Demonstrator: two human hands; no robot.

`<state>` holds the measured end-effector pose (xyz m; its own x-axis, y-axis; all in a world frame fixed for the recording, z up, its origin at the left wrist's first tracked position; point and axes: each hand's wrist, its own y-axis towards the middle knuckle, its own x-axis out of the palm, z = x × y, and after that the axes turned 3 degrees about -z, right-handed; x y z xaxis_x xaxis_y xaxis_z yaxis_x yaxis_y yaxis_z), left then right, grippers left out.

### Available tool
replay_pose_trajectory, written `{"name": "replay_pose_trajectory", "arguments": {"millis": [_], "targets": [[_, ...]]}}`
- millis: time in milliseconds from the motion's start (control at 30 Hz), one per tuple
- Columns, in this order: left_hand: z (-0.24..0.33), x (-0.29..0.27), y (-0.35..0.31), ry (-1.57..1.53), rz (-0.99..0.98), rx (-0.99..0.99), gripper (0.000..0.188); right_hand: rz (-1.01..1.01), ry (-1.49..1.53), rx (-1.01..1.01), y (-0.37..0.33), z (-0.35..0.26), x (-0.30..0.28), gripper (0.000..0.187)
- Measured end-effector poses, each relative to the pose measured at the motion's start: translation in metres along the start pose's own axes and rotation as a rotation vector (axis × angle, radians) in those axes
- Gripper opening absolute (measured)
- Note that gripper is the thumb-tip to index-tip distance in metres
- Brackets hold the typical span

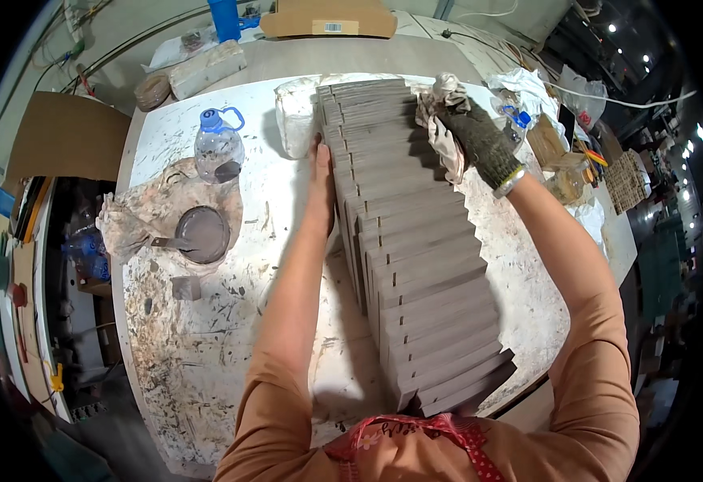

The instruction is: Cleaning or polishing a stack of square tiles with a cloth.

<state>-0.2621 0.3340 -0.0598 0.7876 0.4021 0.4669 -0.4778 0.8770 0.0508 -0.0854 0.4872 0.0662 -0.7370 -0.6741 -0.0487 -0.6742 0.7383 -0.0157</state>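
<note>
A long row of grey-brown slabs [423,233] stands on edge across the table, with stepped edges along its right side and small dark notches along its left. My left hand [321,181] is bare and lies flat against the row's left side, near the far end, fingers stretched forward. On the far right edge of the row, my right hand [480,140] wears a dark knitted glove and is closed on a crumpled pale pinkish rag [448,153]. The rag hangs down against the slab edges. A whitish block [293,120] stands just left of the row's far end.
To the left are a clear jug [219,149] with blue cap and handle, a round dish of grey paste [204,234] with a flat tool across it, a stained cloth [130,225] and a small grey block [185,287]. A cardboard box [327,19] lies behind; bags and bottles crowd the right.
</note>
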Motion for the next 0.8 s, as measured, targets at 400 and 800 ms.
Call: {"name": "replay_pose_trajectory", "arguments": {"millis": [400, 800], "targets": [[0.008, -0.006, 0.015, -0.046, -0.01, -0.111, 0.09, 0.184, -0.647, -0.546, 0.032, -0.099, -0.026, 0.044], [0.027, 0.014, -0.004, -0.073, -0.045, -0.011, 0.07, -0.47, -0.944, -0.47, -0.014, -0.019, 0.049, 0.04]]}}
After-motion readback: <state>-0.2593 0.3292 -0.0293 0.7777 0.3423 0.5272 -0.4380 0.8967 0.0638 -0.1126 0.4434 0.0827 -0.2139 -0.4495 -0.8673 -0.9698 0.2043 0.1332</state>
